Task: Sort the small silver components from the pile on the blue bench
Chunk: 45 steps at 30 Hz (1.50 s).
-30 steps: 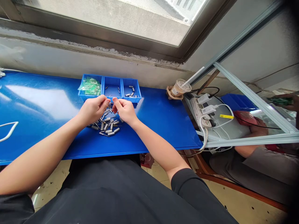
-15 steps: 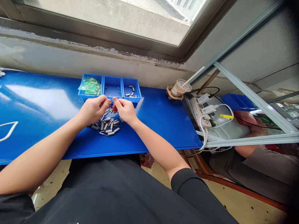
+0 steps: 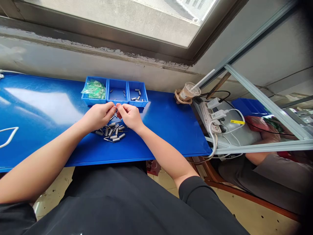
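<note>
Both hands meet fingertip to fingertip: left hand (image 3: 97, 115) and right hand (image 3: 130, 116) pinch together at one spot, though whatever is pinched is too small to make out. Directly beneath the grip, a pile of small metal parts (image 3: 111, 131) lies on the blue table (image 3: 166, 130). Just beyond the grip stand three blue bins (image 3: 117, 91); well off to the right, a plastic cup (image 3: 187, 92).

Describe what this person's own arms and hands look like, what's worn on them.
Both hands, left hand and right hand, are bare: no gloves, rings or watch visible. The forearms are bare too. A short black sleeve covers the right upper arm, and another black sleeve covers the left.
</note>
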Each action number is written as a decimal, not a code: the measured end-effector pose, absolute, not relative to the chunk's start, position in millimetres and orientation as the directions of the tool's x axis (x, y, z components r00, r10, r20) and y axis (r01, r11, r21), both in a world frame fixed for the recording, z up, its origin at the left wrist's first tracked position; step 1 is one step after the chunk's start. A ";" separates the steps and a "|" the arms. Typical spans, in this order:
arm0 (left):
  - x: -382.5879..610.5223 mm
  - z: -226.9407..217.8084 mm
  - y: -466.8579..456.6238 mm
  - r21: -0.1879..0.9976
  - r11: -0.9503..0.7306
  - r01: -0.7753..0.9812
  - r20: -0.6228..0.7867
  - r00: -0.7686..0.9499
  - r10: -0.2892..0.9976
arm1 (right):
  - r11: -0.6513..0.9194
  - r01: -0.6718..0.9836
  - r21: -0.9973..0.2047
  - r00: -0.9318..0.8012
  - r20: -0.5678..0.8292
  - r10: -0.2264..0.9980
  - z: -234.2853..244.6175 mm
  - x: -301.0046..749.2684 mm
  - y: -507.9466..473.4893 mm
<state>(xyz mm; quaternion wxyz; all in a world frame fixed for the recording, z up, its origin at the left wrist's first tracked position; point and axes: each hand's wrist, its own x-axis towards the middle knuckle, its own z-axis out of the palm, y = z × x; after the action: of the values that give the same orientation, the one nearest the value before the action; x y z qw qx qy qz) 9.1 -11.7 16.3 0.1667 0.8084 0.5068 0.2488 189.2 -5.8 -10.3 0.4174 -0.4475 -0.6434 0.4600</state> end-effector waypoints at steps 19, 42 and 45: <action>6.7 15.9 -9.0 0.488 -0.442 0.753 0.140 0.432 0.891 | 0.170 0.266 -0.949 -0.302 0.086 0.950 -6.1 189.7 -10.1; 0.8 0.3 -3.2 0.438 -0.471 0.766 0.152 0.453 0.878 | 0.261 0.384 -0.886 -0.410 0.089 0.908 -3.3 191.8 -12.5; 0.6 0.3 -3.2 0.443 -0.474 0.761 0.155 0.455 0.877 | 0.268 0.396 -0.879 -0.418 0.088 0.904 -2.7 191.5 -12.7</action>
<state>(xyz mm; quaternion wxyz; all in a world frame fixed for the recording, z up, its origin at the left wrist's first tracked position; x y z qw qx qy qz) 0.6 -3.2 0.3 0.1569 0.8384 0.4885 0.1840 191.5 -12.7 -2.7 0.3084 -0.4427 -0.7340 0.4124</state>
